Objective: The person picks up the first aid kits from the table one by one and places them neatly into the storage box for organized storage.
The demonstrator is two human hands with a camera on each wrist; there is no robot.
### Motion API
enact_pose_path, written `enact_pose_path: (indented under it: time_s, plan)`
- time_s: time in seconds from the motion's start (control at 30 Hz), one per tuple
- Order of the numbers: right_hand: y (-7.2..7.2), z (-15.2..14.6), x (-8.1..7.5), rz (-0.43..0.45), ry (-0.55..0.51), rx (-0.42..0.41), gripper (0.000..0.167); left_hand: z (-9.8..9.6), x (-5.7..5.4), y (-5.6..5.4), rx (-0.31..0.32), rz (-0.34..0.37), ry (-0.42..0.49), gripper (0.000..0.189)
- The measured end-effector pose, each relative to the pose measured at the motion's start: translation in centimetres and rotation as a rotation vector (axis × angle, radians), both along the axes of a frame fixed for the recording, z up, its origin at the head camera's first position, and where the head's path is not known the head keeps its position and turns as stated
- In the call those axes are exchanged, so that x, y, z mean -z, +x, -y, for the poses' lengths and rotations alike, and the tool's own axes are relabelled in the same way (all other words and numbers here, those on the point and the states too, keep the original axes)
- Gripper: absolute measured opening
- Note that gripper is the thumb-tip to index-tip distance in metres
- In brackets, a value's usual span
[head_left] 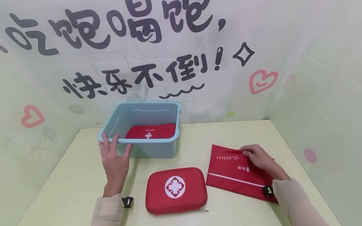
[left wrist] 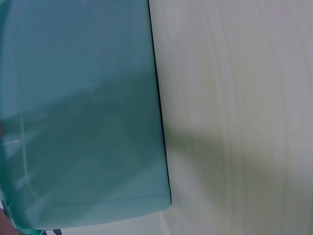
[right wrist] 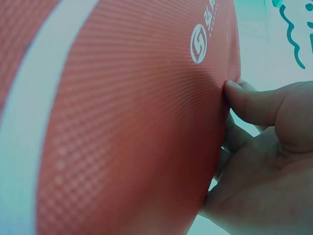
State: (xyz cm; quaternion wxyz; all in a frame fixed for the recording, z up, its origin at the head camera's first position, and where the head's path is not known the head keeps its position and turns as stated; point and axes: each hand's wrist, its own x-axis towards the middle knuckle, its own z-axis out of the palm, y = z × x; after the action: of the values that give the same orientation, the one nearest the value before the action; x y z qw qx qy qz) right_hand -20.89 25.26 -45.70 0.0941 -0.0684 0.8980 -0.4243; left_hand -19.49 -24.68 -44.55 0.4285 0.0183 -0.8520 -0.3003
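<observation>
1. Pale walls (head_left: 285, 40) with black lettering and hearts stand behind and beside a light tabletop (head_left: 62, 182).
2. Right grip (head_left: 259, 158): narrow, pinching the far edge of a red bag (head_left: 226, 171), thumb on the printed face, fingers behind it.
3. From that grip the bag spreads leftward and back toward the person. Its long axis runs crosswise, slanting closer to the body at its right end. I cannot tell whether its lower edge touches the tabletop.
4. Left grip (head_left: 113, 161): closed on the near rim of a blue bin (head_left: 158, 150) at its left corner, fingertips over the rim, thumb just below it.
5. The key relation, as I judge it: the bin lies left of the right grip and well apart from it, while the left grip is already there.
6. Inside the bin, right of the left grip, lies a red pouch (head_left: 164, 130) with a white cross.
7. Between the two grips, closer to the body, a red case (head_left: 154, 193) lies flat, just beside the bag.
</observation>
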Motion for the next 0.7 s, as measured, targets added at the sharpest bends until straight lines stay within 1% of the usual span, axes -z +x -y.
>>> enact_pose_path:
  time_s: [0.2,0.37,0.5,0.7]
  plan:
    - [-0.7,-0.1,-0.8,0.087,-0.108,0.003,0.030,0.0,0.1,0.0,0.001,0.000,0.000,0.055]
    - [-1.2,0.0,-1.5,0.137,-0.177,0.021,0.037,0.1,0.1,0.0,-0.001,0.000,-0.002,0.054]
    - [-1.5,0.0,-2.0,0.148,-0.222,0.037,0.043,0.1,0.1,0.0,-0.004,0.002,0.000,0.054]
    - [-2.1,0.3,-2.9,0.148,-0.261,0.019,0.040,0.1,0.1,0.0,0.007,-0.004,0.012,0.054]
